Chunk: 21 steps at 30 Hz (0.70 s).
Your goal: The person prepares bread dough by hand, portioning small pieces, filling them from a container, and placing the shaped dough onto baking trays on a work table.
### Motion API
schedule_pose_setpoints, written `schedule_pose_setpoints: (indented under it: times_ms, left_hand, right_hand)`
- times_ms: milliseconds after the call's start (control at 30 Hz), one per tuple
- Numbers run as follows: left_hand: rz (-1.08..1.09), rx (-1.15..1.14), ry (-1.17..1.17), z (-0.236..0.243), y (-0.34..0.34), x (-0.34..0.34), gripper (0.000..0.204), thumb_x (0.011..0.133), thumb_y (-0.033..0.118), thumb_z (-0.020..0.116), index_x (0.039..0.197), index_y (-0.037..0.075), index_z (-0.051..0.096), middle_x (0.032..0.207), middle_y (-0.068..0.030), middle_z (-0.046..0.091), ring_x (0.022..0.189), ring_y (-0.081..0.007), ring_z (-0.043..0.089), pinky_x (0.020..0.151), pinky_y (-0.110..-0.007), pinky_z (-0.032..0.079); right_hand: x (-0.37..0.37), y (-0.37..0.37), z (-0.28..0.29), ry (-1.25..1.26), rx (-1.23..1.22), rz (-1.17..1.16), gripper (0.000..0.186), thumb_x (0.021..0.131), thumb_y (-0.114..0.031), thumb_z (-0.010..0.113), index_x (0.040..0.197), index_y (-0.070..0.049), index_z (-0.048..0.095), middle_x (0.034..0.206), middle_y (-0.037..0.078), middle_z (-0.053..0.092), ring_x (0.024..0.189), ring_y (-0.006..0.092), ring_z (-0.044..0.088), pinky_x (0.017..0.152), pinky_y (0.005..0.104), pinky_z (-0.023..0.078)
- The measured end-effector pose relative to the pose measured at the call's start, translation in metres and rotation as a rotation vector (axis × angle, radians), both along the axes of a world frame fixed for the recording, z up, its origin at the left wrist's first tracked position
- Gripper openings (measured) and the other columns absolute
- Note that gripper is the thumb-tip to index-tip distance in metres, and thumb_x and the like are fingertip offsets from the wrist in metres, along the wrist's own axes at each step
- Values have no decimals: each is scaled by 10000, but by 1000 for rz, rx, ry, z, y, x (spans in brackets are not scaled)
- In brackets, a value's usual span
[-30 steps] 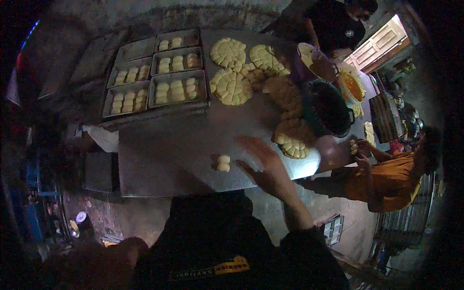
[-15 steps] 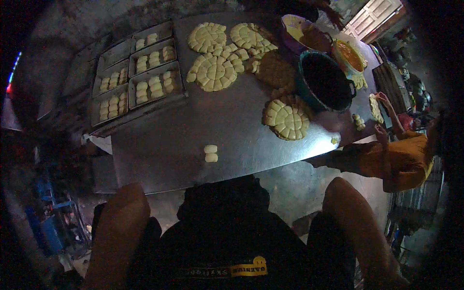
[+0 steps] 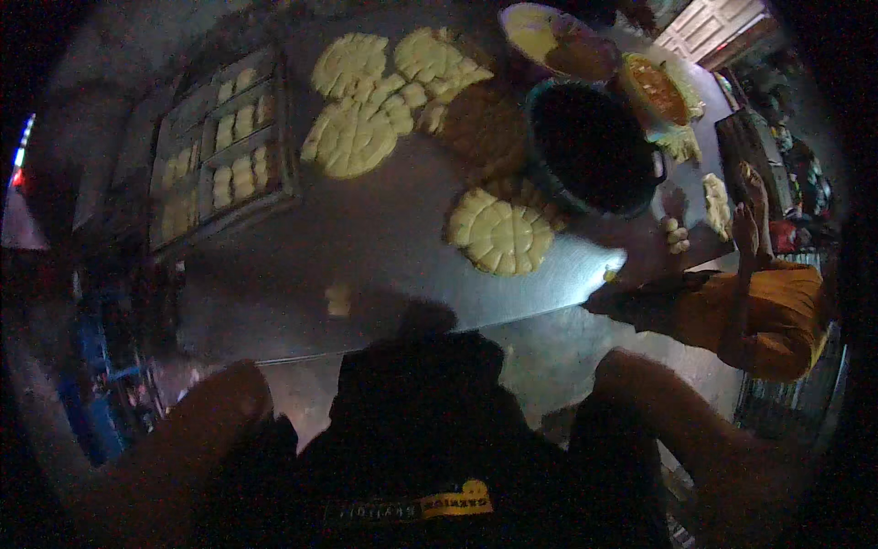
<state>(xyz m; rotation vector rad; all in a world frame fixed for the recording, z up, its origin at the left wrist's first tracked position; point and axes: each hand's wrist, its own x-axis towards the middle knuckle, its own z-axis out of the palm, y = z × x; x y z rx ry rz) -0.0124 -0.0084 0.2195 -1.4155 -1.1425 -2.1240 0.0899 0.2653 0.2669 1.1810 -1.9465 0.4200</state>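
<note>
Landmark: deep round tub w/ teal rim & dark inside (image 3: 549,186), on the grey metal bench (image 3: 265,274). Just up-L of tub: round purple basin, yellowish inside (image 3: 521,62). Just up-R of tub: round pale bowl (image 3: 637,117) w/ orange filling (image 3: 657,91). Well above-R: pale panelled door (image 3: 718,26). R of tub, past the bowl: dark brown boxy thing (image 3: 752,151), material unclear; small red item (image 3: 782,233) below it. Lower R of tub: co-worker in orange shirt (image 3: 782,320). Far L of tub: blue-white & red light strip (image 3: 25,146); lower, blue frame-like structure, blurry (image 3: 87,366).
</note>
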Motion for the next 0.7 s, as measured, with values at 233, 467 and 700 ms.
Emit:
schedule_pose_setpoints:
  times_ms: [233,467,700]
  left_hand:
    - [44,-208,-973,-164,98,-71,313,952,139,555,1254,60,539,1234,-99,584,1083,-208,594,894,-349,508]
    - [260,-1030,-467,-299,243,-96,379,853,125,672,1196,-1,569,1105,-145,648,966,-290,656,811,-388,537]
    - [367,-920,-424,-373,294,-110,401,806,120,629,1194,31,583,1083,-211,650,971,-413,623,833,-484,494]
  right_hand:
    - [1,103,-274,-793,-1087,-760,255,940,-132,587,1158,0,582,1113,113,610,1007,210,583,869,376,467]
    - [-41,141,-451,-798,-1018,-1046,437,925,-179,612,1265,73,503,1150,222,633,1034,338,619,908,394,473]
    - [-67,116,-466,-980,-1151,-943,471,917,-176,621,1300,60,481,1225,189,596,1139,311,570,952,381,450]
